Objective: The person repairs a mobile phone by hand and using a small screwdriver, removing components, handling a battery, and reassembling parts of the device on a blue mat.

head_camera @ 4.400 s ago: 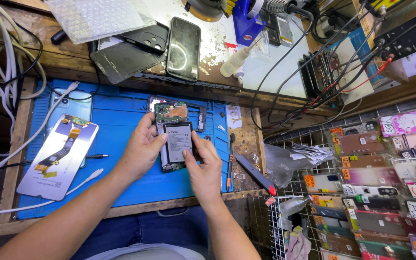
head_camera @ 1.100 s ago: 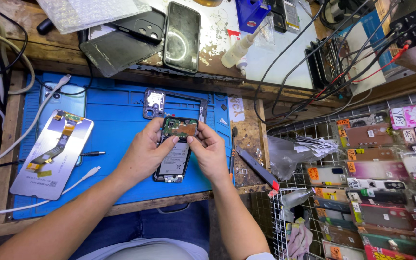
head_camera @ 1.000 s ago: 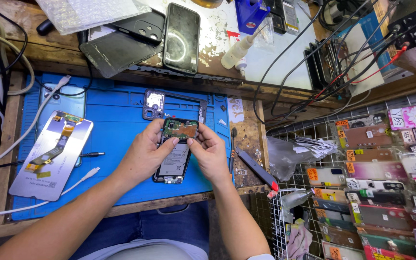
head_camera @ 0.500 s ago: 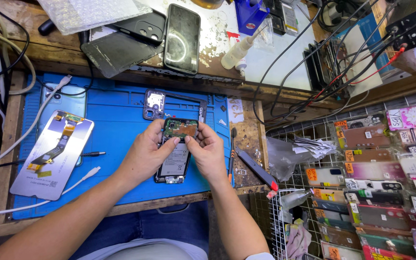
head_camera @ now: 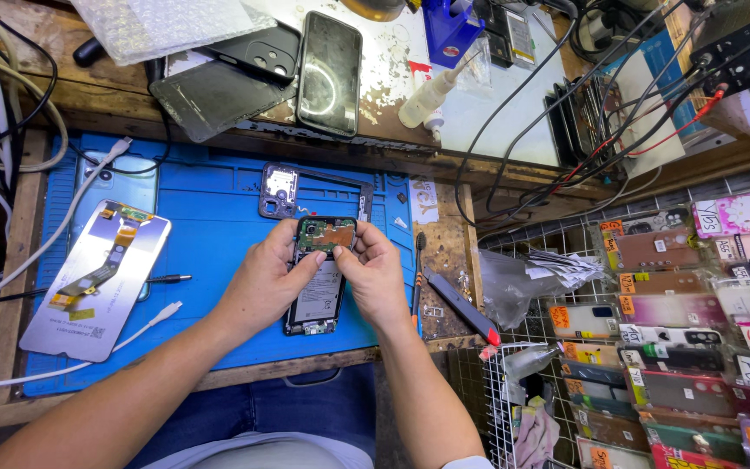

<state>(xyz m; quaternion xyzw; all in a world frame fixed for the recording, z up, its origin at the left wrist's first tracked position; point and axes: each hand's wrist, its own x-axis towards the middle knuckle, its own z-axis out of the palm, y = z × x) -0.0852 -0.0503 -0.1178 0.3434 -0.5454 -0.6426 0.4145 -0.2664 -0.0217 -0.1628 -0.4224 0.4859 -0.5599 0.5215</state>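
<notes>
1. The opened phone (head_camera: 319, 278) lies back-up on the blue work mat (head_camera: 210, 217), near the mat's front edge and roughly at its middle. Its back cover is off, so the green circuit board at its top end and the pale battery below it are exposed.
2. The left hand (head_camera: 262, 282) grips the phone's left edge, thumb lying across the battery area and fingertips at the board's corner.
3. The right hand (head_camera: 375, 274) pinches the phone's upper right corner, thumb and forefinger closed on the board's edge.
4. Judgement: work at the board is best done with the left hand keeping the phone flat, while the right applies light, even pressure and no twisting, since the board's connectors look fragile.
5. Just beyond the phone lies a small camera frame piece (head_camera: 278, 189).
6. Left of the phone, a detached screen panel (head_camera: 97, 278) lies face down with its flex ribbon showing.
7. Right of the phone, off the mat, lies a red-tipped tool (head_camera: 460, 306).
8. Beyond the mat, further from the phone, a dark phone (head_camera: 330, 74) rests on the wooden bench.
</notes>
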